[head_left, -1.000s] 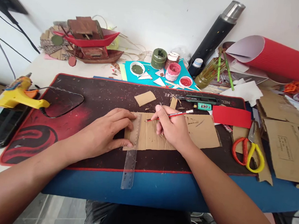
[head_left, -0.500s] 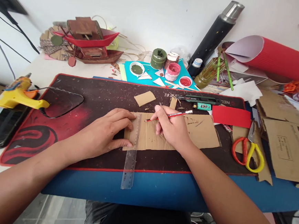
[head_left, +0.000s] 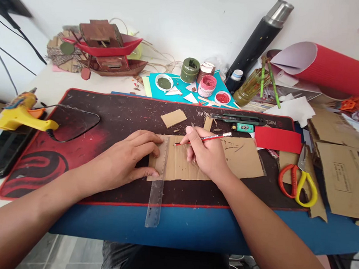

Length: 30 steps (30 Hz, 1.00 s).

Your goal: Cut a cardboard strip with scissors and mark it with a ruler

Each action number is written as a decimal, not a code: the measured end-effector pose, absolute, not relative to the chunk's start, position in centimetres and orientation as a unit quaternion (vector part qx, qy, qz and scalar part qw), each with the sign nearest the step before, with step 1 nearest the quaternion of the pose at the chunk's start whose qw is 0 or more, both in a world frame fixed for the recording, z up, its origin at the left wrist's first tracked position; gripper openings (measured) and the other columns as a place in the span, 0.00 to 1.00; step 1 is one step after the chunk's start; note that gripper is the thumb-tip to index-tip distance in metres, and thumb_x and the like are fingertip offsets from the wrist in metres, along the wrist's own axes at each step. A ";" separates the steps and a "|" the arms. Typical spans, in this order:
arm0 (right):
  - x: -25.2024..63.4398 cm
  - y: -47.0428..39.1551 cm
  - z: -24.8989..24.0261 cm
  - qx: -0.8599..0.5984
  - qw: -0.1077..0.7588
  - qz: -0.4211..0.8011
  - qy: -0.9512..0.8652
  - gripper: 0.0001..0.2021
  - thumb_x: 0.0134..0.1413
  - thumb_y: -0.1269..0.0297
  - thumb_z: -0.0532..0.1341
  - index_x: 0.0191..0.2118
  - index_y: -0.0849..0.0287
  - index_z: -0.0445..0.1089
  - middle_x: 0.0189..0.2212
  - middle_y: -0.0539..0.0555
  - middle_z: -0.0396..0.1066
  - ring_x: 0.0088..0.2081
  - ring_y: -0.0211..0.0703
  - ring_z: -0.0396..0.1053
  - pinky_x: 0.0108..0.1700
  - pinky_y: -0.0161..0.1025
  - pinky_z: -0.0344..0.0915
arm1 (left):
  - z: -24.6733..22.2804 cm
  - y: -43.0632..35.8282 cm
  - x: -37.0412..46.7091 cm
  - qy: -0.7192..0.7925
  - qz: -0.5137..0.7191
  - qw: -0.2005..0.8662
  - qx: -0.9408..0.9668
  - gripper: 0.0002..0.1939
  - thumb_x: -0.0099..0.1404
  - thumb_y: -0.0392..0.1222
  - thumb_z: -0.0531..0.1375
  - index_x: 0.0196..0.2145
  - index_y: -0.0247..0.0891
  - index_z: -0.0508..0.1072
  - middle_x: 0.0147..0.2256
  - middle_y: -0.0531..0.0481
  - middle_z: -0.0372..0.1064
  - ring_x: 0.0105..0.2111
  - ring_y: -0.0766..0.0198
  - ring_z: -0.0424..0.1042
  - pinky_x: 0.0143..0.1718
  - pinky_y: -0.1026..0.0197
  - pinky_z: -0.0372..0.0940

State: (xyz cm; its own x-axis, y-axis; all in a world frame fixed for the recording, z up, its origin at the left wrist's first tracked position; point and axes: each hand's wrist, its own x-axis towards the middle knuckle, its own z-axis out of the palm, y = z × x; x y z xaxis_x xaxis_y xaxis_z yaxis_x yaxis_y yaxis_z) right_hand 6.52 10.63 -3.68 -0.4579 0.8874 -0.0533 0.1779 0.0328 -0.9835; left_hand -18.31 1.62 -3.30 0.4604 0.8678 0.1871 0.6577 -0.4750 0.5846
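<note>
A clear plastic ruler [head_left: 154,203] lies crosswise over the left part of a flat piece of brown cardboard [head_left: 242,162], its lower end sticking out past the cardboard's near edge. My left hand [head_left: 135,158] is open, with thumb and fingers spread and their tips pressing down at the ruler's left edge. A red-and-black pencil [head_left: 208,137] is pinched in my right hand [head_left: 207,153], just right of the ruler. Its point is at the cardboard surface near the ruler's right edge; whether it touches, I cannot tell.
A yellow glue gun [head_left: 25,114] rests at the left, its cable on the dark mat [head_left: 113,112]. Scissors [head_left: 300,181] and a red strip [head_left: 278,140] lie to the right. Behind are a utility knife [head_left: 243,119], a small cardboard piece [head_left: 173,118], paint jars [head_left: 190,70] and model boats [head_left: 105,48].
</note>
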 end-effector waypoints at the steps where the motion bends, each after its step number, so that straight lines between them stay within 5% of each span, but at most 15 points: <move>1: 6.5 10.7 -3.7 -0.415 0.319 0.566 -0.637 0.27 0.74 0.38 0.59 0.33 0.55 0.75 0.15 0.45 0.67 0.18 0.36 0.67 0.22 0.34 0.60 | -3.3 1.6 -18.3 0.462 0.237 0.221 0.825 0.15 0.76 0.55 0.66 0.47 0.42 0.74 0.60 0.39 0.73 0.64 0.44 0.70 0.63 0.41 0.71; 30: 6.3 10.9 -4.0 -0.412 0.326 0.548 -0.651 0.25 0.75 0.39 0.59 0.36 0.55 0.75 0.19 0.45 0.70 0.20 0.36 0.70 0.24 0.33 0.64 | -3.2 1.7 -18.3 0.467 0.235 0.225 0.822 0.16 0.75 0.57 0.65 0.46 0.42 0.74 0.60 0.38 0.73 0.64 0.43 0.70 0.63 0.40 0.71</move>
